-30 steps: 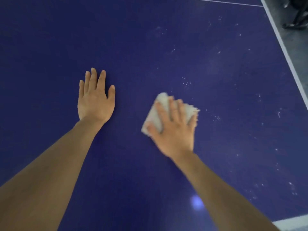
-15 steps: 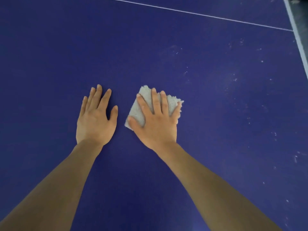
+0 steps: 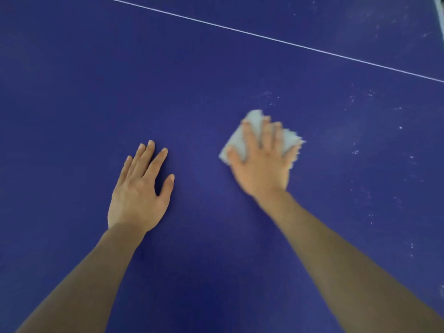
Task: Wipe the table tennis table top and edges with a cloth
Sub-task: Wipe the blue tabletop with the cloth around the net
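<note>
The dark blue table tennis table top (image 3: 216,75) fills the view. A small white folded cloth (image 3: 236,138) lies flat on it, right of centre. My right hand (image 3: 263,159) presses down on the cloth with straight, spread fingers and covers most of it; hand and cloth are motion-blurred. My left hand (image 3: 140,188) rests palm down on the bare table, fingers straight, a hand's width to the left of the cloth.
A thin white line (image 3: 271,39) crosses the table diagonally above the hands. White dust specks (image 3: 355,152) dot the surface to the right of the cloth. The table's white right edge (image 3: 440,10) shows at the top right corner.
My right hand has slid the cloth to the right, away from my left hand, after bringing it close half a second ago. The left hand stays planted. The view has shifted.
</note>
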